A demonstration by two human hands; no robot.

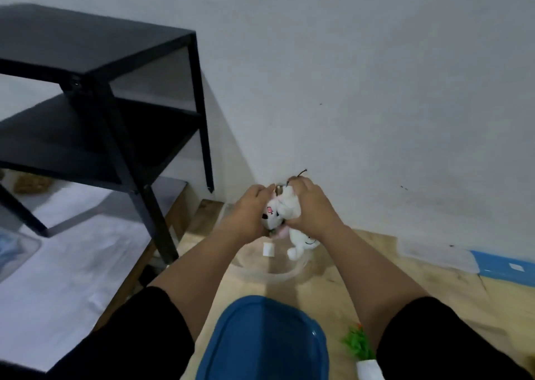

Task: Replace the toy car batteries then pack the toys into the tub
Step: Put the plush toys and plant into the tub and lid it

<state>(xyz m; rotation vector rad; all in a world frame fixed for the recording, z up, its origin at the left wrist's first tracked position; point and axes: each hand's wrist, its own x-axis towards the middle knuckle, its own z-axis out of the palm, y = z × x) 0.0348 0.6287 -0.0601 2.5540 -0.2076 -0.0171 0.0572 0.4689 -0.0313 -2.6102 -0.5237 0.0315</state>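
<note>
To the left of our hands stands a black shelf unit [95, 96], clear of the work. Nearer us than the hands lies the blue lid [263, 342], set aside so the opening is free. Directly beneath the hands sits the clear tub [272, 272] on the wooden floor. Our left hand [246, 214] and right hand [309, 206] clench a bundle of white plush toys [285, 214] together, so that we judge they go in as one load.

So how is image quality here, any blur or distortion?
Head view: dim, flat light; the black two-tier metal shelf is motion-smeared and bowed by the wide lens; both hands gripping white plush toys are soft; clear plastic tub barely readable.
</note>
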